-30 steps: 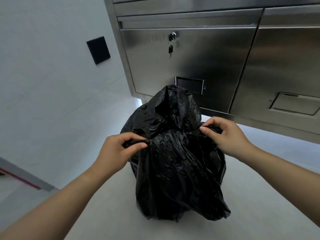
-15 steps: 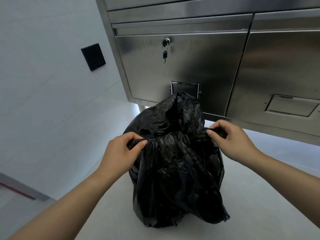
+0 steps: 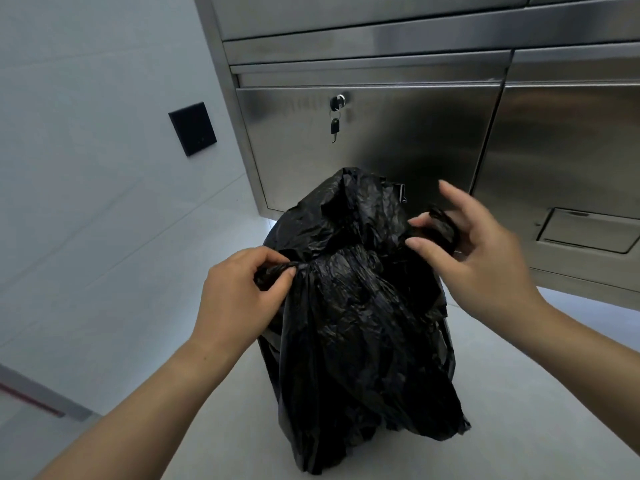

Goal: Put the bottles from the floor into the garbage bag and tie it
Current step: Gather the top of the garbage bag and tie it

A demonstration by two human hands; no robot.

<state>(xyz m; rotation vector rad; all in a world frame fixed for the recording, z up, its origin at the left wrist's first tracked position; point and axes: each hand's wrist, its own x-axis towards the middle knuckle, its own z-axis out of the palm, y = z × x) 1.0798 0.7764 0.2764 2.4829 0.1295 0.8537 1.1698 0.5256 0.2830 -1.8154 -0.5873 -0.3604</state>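
On the pale floor [image 3: 519, 427] in the middle of the view stands one black garbage bag [image 3: 363, 341], full and upright, its top gathered in and crumpled. Two twisted ends stick out from the gathered neck, one on each side. The left hand [image 3: 239, 299] is at the bag's left side, and its thumb and curled fingers pinch the left twisted end [image 3: 273, 270] tightly. The right hand [image 3: 485, 261] is at the bag's right side, a little blurred. Its fingers are spread and mostly straight, clenched on nothing. The right twisted end [image 3: 441, 226] lies against its palm, between thumb and fingers.

Behind the bag rises one steel cabinet [image 3: 346, 29] with two doors side by side. The left door [image 3: 398, 161] is straight behind the bag and carries one lock [image 3: 337, 101] above the bag's top, with one key [image 3: 335, 126] hanging from it. The right door [image 3: 571, 140] is behind and to the right of the bag and has one recessed flap [image 3: 588, 230]. Up and to the left of the bag, one black square plate [image 3: 192, 128] sits on the white wall [image 3: 86, 168].
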